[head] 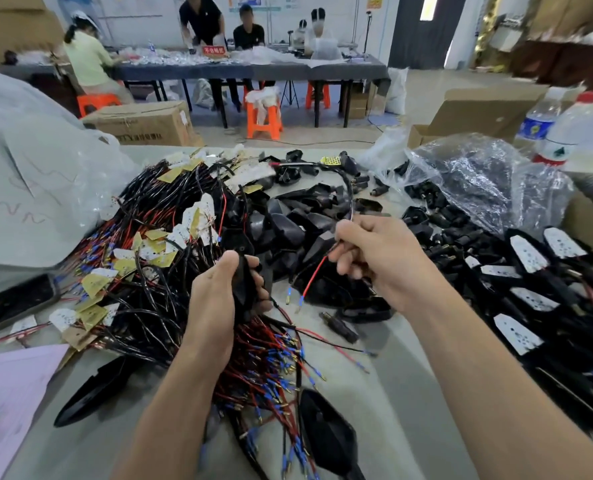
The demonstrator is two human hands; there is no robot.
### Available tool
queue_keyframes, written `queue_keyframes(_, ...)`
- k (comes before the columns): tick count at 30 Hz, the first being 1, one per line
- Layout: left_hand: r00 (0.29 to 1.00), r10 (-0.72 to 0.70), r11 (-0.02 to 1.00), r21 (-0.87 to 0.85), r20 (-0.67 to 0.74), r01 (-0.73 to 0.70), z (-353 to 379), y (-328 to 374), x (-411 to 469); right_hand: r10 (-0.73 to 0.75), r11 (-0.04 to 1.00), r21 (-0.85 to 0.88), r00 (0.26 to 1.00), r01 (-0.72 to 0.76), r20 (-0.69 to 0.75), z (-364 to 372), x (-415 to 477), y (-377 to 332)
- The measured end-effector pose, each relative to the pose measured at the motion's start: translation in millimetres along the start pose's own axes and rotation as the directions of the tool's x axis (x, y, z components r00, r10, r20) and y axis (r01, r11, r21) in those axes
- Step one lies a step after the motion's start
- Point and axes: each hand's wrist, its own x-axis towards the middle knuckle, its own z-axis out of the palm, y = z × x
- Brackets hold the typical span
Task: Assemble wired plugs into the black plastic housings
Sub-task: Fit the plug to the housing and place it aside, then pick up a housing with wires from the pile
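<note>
The pale grey work surface (392,393) carries everything under both hands. A large tangled heap of black and red wires with blue-sleeved brass terminals and small yellow-and-white circuit boards (142,258) spreads left of and beneath the left hand (215,306). Beyond the right hand (374,251), a crumpled clear plastic bag of black parts (478,174) lies open. A loose pile of empty black plastic housings (298,216) sits just past both hands, between them. To the right of the right hand lie rows of black housings fitted with white boards (530,271). The left hand's fingers are wrapped round one black pointed plastic housing (245,282). The right hand pinches a thin wired lead (314,275), whose red and black ends dangle toward the left hand.
</note>
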Motion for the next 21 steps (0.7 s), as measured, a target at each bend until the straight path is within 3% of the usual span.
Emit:
queue_keyframes(4, 0.979, -0.114, 0.992, -0.026, 0.166, 0.120, 38.3, 11.1, -6.9, 0.005, 0.998, 0.066, 1.000, -0.006, 0.018, -23.5, -21.2, 24.8)
queue_keyframes(8, 0.873, -0.293, 0.956, 0.122, 0.389, 0.266, 61.7, -0.3, -14.1, 0.062, 0.982, 0.182, 0.998, -0.058, -0.019, -24.6, -33.3, 51.0)
queue_keyframes(14, 0.858, -0.342, 0.939, 0.098, 0.383, 0.330, 60.3, -23.1, -15.2, -0.019, 0.989, 0.141, 0.986, 0.043, -0.168, -19.1, -34.2, 63.7)
queue_keyframes(21, 0.911, -0.209, 0.973, 0.172, 0.356, 0.156, 63.4, -32.2, -20.5, -0.008, 0.946, 0.317, 0.981, 0.071, -0.195, -24.2, -38.0, 62.2)
